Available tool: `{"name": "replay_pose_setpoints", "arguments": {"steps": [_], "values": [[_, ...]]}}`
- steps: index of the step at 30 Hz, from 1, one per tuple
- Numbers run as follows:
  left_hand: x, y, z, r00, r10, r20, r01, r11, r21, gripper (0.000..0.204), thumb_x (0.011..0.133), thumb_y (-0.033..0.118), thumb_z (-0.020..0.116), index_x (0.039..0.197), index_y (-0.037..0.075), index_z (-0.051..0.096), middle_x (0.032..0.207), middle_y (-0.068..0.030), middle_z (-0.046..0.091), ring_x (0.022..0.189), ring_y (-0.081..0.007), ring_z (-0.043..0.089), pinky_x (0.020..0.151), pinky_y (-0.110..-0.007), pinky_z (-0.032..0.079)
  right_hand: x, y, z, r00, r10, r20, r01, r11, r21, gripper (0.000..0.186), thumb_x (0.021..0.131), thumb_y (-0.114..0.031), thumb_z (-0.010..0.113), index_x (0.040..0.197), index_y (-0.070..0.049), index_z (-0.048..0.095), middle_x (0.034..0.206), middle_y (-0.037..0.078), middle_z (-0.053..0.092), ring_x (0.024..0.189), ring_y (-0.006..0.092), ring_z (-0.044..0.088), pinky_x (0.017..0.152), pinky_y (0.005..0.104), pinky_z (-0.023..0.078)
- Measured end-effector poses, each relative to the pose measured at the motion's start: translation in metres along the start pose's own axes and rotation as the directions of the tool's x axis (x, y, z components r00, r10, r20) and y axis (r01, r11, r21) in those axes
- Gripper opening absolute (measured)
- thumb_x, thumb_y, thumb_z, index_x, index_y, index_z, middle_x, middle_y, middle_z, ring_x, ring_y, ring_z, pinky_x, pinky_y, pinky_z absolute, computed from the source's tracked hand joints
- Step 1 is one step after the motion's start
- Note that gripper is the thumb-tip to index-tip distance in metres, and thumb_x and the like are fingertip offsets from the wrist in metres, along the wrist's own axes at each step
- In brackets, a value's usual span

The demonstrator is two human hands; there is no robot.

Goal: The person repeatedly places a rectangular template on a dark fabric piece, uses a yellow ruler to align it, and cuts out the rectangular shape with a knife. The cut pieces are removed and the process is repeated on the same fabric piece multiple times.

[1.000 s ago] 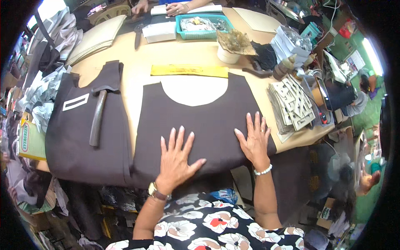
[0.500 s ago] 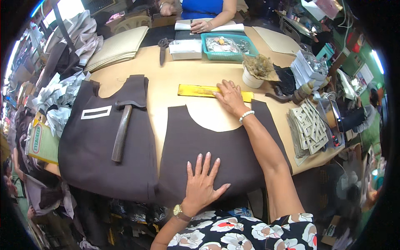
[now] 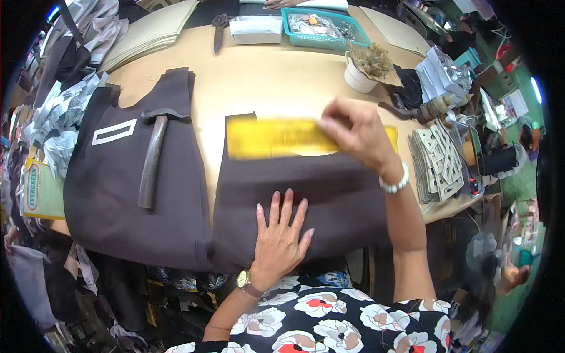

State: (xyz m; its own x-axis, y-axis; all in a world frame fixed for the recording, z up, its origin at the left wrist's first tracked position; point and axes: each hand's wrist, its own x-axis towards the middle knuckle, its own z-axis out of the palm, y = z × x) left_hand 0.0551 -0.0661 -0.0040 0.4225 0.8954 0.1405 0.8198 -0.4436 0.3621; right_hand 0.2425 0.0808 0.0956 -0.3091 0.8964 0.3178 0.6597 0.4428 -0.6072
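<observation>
A dark brown cut fabric panel (image 3: 341,194) with a scooped top edge lies in front of me. My left hand (image 3: 276,238) rests flat on it with fingers spread, holding nothing. Pinched near its right part by my right hand (image 3: 362,132) is a flat yellow ruler (image 3: 271,138), blurred by motion and raised over the panel's upper edge. The ruler hides most of the scooped edge. To the left, another dark brown panel stack (image 3: 112,194) bears a hammer (image 3: 154,159) and a white rectangular frame-shaped piece (image 3: 100,137).
A white pot (image 3: 357,78) with dried brownish material and a teal basket (image 3: 329,40) stand beyond the panel. Cut-out templates (image 3: 436,162) are piled at right, below a dark-handled tool (image 3: 421,113). A white box (image 3: 256,30) is at the back, where another person's hand (image 3: 279,3) shows.
My right hand has lifted the yellow ruler off the table and brought it toward me, over the panel's top edge. My left hand stays flat on the panel. The view has tilted down.
</observation>
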Motion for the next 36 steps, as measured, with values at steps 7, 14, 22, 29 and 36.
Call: {"name": "replay_pose_setpoints", "arguments": {"steps": [7, 14, 22, 29, 36], "values": [[-0.004, 0.005, -0.002, 0.978, -0.015, -0.206, -0.003, 0.996, -0.087, 0.045, 0.077, 0.025, 0.071, 0.114, 0.002, 0.061, 0.122, -0.0185, 0.054, 0.115, -0.034, 0.048, 0.1, -0.051, 0.035, -0.107, 0.028, 0.021, 0.943, 0.143, -0.302, -0.216, 0.95, -0.226, 0.028, 0.085, -0.019, 0.066, 0.105, 0.0, 0.061, 0.105, 0.016, 0.061, 0.1, 0.0299, 0.059, 0.086, 0.0374, 0.047], [0.029, -0.001, -0.024, 0.942, -0.071, -0.328, 0.038, 0.994, -0.106, 0.04, 0.076, 0.014, 0.071, 0.112, 0.0, 0.06, 0.123, -0.0199, 0.052, 0.115, -0.038, 0.049, 0.098, -0.046, 0.038, -0.158, 0.039, 0.02, 0.714, 0.477, -0.512, -0.551, 0.834, 0.009, 0.03, 0.092, -0.01, 0.056, 0.118, 0.005, 0.055, 0.112, 0.017, 0.06, 0.1, 0.0284, 0.059, 0.09, 0.0386, 0.046], [0.015, -0.04, -0.011, 0.857, -0.389, -0.337, 0.239, 0.881, -0.409, 0.037, 0.085, 0.003, 0.059, 0.122, -0.001, 0.055, 0.13, -0.0194, 0.051, 0.124, -0.0361, 0.046, 0.104, -0.043, 0.035, -0.172, 0.06, 0.03, 0.634, 0.48, -0.606, -0.52, 0.845, 0.124, 0.029, 0.092, -0.006, 0.052, 0.119, 0.004, 0.054, 0.106, 0.018, 0.062, 0.095, 0.0266, 0.06, 0.089, 0.0374, 0.046], [0.013, -0.036, -0.011, 0.848, -0.359, -0.391, 0.277, 0.927, -0.252, 0.036, 0.083, 0.0, 0.058, 0.119, -0.003, 0.057, 0.118, -0.0198, 0.06, 0.12, -0.038, 0.049, 0.102, -0.045, 0.038, -0.17, 0.053, 0.026, 0.569, 0.585, -0.579, -0.606, 0.773, 0.186, 0.029, 0.093, -0.005, 0.049, 0.12, 0.004, 0.054, 0.099, 0.016, 0.065, 0.099, 0.0247, 0.06, 0.089, 0.037, 0.046], [0.014, -0.038, -0.012, 0.846, -0.389, -0.363, 0.281, 0.906, -0.316, 0.038, 0.081, -0.002, 0.058, 0.12, -0.004, 0.057, 0.12, -0.0209, 0.059, 0.122, -0.0393, 0.048, 0.101, -0.045, 0.038, -0.174, 0.058, 0.026, 0.7, 0.543, -0.464, -0.488, 0.838, 0.244, 0.031, 0.096, -0.007, 0.042, 0.124, 0.0, 0.054, 0.111, 0.009, 0.066, 0.111, 0.0245, 0.055, 0.101, 0.0381, 0.037]]}}
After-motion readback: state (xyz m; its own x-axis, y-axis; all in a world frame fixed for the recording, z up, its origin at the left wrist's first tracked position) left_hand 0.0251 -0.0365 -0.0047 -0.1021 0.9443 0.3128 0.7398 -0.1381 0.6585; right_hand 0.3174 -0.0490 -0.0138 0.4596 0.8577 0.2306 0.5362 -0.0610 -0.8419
